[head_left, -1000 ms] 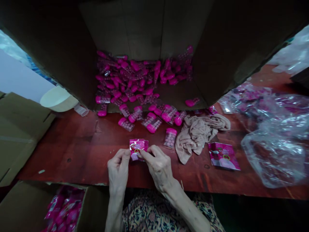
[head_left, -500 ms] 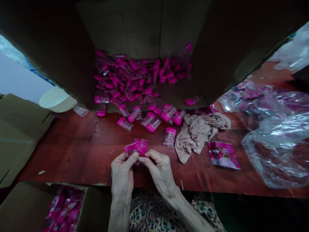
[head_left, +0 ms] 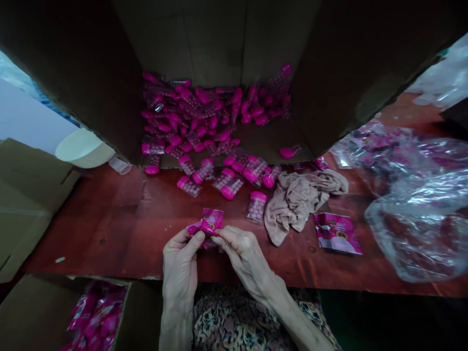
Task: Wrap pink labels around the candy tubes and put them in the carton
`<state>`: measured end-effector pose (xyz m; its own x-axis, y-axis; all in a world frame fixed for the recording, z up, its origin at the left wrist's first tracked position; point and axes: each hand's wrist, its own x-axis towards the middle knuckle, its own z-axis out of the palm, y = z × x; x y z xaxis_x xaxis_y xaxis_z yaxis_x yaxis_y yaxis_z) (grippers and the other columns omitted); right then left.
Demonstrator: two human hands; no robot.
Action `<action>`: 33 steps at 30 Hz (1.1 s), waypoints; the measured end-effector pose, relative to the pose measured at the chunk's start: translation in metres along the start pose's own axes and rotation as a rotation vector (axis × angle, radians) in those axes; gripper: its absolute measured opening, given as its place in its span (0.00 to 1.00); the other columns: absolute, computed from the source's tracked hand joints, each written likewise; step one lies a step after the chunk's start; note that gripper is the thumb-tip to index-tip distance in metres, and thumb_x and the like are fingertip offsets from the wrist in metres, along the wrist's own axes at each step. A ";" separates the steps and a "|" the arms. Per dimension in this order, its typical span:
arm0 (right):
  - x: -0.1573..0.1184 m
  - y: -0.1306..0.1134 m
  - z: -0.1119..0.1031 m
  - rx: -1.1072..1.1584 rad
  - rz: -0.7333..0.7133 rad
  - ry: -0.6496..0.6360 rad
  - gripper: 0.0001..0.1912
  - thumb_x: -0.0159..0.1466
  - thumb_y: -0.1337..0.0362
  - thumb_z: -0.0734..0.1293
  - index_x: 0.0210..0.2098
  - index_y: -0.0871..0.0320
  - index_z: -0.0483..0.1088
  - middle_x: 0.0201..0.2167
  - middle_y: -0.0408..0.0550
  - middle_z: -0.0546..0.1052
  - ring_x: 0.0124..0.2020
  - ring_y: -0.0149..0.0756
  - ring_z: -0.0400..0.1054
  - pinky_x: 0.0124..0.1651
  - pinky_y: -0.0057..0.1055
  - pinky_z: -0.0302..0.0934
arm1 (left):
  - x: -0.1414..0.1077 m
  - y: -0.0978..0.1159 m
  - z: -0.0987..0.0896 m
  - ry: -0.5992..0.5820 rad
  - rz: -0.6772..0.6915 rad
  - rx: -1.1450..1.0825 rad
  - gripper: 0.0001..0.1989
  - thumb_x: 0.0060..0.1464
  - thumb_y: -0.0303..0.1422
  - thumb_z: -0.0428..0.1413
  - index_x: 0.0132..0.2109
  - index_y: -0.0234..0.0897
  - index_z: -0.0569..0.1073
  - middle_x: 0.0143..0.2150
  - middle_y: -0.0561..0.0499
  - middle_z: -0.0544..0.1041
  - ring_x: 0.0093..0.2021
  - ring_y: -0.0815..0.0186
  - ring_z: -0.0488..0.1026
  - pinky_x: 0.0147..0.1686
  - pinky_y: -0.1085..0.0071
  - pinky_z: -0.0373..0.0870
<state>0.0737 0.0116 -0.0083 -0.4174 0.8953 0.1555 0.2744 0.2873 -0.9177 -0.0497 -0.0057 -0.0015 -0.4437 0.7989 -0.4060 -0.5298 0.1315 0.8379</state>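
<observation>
A small pink printed wrapper (head_left: 212,219) is pinched between both hands just above the front part of the red table. My left hand (head_left: 182,263) is closed on its left side, thumb on top. On its right side the fingers of my right hand (head_left: 239,248) are closed on the lower edge. What is inside the wrapper cannot be made out. Beyond the hands, a clear bottle with a pink cap and pink balls (head_left: 256,206) lies on the table, beside a crumpled beige cloth (head_left: 292,200). A flat pink wrapper (head_left: 340,233) lies to the right.
A large cardboard box (head_left: 215,44) on its side holds many pink-capped bottles, several spilling out in front. Plastic bags (head_left: 420,234) lie right. A white bowl (head_left: 84,148) sits left. Lower left, an open box (head_left: 142,312) holds pink packets.
My hands have moved slightly apart, the left one to the left. The wrapper now looks more folded and twisted between them.
</observation>
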 end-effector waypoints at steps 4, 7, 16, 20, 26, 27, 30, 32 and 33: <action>0.002 0.005 -0.012 -0.134 0.039 0.226 0.14 0.67 0.62 0.56 0.42 0.59 0.71 0.34 0.50 0.75 0.35 0.35 0.69 0.39 0.31 0.63 | 0.002 0.002 -0.002 0.077 0.002 -0.088 0.10 0.32 0.26 0.66 0.29 0.34 0.78 0.26 0.53 0.79 0.27 0.72 0.73 0.32 0.76 0.70; 0.007 0.017 -0.024 -0.587 0.141 0.484 0.16 0.65 0.60 0.59 0.46 0.64 0.69 0.38 0.59 0.71 0.40 0.46 0.65 0.42 0.42 0.62 | 0.004 0.003 -0.003 0.110 -0.010 -0.161 0.10 0.34 0.26 0.66 0.29 0.34 0.77 0.27 0.53 0.79 0.28 0.72 0.74 0.34 0.76 0.70; 0.004 0.031 -0.024 -0.787 0.156 0.421 0.19 0.62 0.72 0.57 0.52 0.65 0.65 0.46 0.63 0.67 0.44 0.50 0.63 0.42 0.46 0.62 | 0.011 0.006 0.005 0.190 -0.056 -0.325 0.05 0.40 0.23 0.63 0.27 0.33 0.75 0.24 0.55 0.77 0.25 0.73 0.72 0.30 0.76 0.69; -0.002 0.022 -0.031 -0.487 0.154 0.483 0.20 0.60 0.69 0.59 0.52 0.63 0.64 0.43 0.58 0.71 0.42 0.45 0.67 0.44 0.44 0.63 | 0.013 0.007 0.005 0.248 -0.061 -0.379 0.04 0.44 0.21 0.60 0.26 0.33 0.75 0.24 0.54 0.77 0.25 0.73 0.72 0.31 0.76 0.69; -0.017 -0.015 -0.018 0.049 0.240 0.281 0.20 0.59 0.64 0.65 0.52 0.54 0.65 0.44 0.48 0.74 0.42 0.38 0.70 0.44 0.37 0.66 | 0.014 0.004 0.008 0.229 -0.043 -0.411 0.01 0.45 0.25 0.61 0.29 0.32 0.75 0.27 0.54 0.78 0.28 0.72 0.73 0.33 0.75 0.69; -0.019 -0.020 -0.013 0.090 0.224 0.259 0.21 0.59 0.65 0.65 0.52 0.54 0.65 0.44 0.48 0.74 0.42 0.37 0.70 0.44 0.35 0.67 | 0.014 0.003 0.009 0.223 -0.042 -0.403 0.02 0.46 0.26 0.61 0.30 0.32 0.75 0.27 0.53 0.78 0.28 0.72 0.73 0.34 0.75 0.69; -0.022 -0.026 0.002 0.107 0.134 0.273 0.22 0.58 0.69 0.66 0.53 0.55 0.64 0.45 0.48 0.74 0.43 0.36 0.70 0.43 0.31 0.68 | 0.011 0.002 0.013 0.208 -0.056 -0.380 0.05 0.46 0.30 0.61 0.30 0.33 0.74 0.27 0.53 0.77 0.28 0.71 0.73 0.34 0.74 0.68; -0.022 -0.025 0.009 0.068 0.090 0.325 0.23 0.57 0.70 0.66 0.53 0.57 0.65 0.45 0.49 0.74 0.44 0.37 0.70 0.44 0.30 0.67 | 0.009 0.001 0.016 0.189 -0.070 -0.366 0.08 0.46 0.34 0.61 0.32 0.33 0.74 0.28 0.52 0.77 0.29 0.70 0.73 0.35 0.73 0.68; -0.021 -0.025 0.012 0.050 0.080 0.348 0.23 0.57 0.71 0.66 0.52 0.58 0.65 0.45 0.50 0.74 0.44 0.37 0.70 0.44 0.30 0.67 | 0.008 0.000 0.017 0.181 -0.077 -0.364 0.08 0.46 0.35 0.61 0.32 0.34 0.74 0.29 0.52 0.77 0.30 0.69 0.73 0.35 0.73 0.68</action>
<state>0.0658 -0.0187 0.0066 -0.0741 0.9791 0.1893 0.2478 0.2019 -0.9475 -0.0409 0.0107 0.0012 -0.4961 0.6742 -0.5471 -0.7726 -0.0553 0.6324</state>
